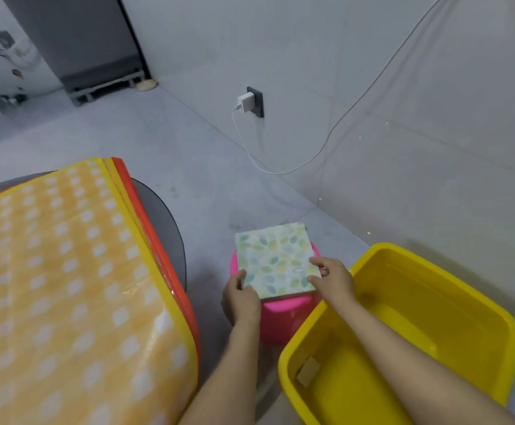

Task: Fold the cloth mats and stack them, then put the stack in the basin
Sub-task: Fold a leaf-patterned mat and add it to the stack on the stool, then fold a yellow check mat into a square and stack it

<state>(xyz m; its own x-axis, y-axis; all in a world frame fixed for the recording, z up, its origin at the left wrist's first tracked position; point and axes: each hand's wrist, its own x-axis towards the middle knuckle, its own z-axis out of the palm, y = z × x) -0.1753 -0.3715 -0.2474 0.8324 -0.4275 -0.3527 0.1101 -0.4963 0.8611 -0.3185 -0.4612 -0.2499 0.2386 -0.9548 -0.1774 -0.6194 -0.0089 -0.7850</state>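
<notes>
— On the left, what is seen?
— 1 orange checked mat [66, 286] with yellow and red edges is laid over a round grey table [164, 216].

— And next to it?
— 1 pink tub [283, 314] is set on the floor. A folded stack of leaf-print cloth mats [276, 260] is rested on top of it. The stack's near left corner is gripped by the left hand [240, 299]. Its near right edge is pinched by the right hand [331, 279].

— What is on the right?
— 1 yellow basin [477, 305] is placed just beside the pink tub. Up on the wall, 1 white charger [246, 102] is plugged in.
</notes>
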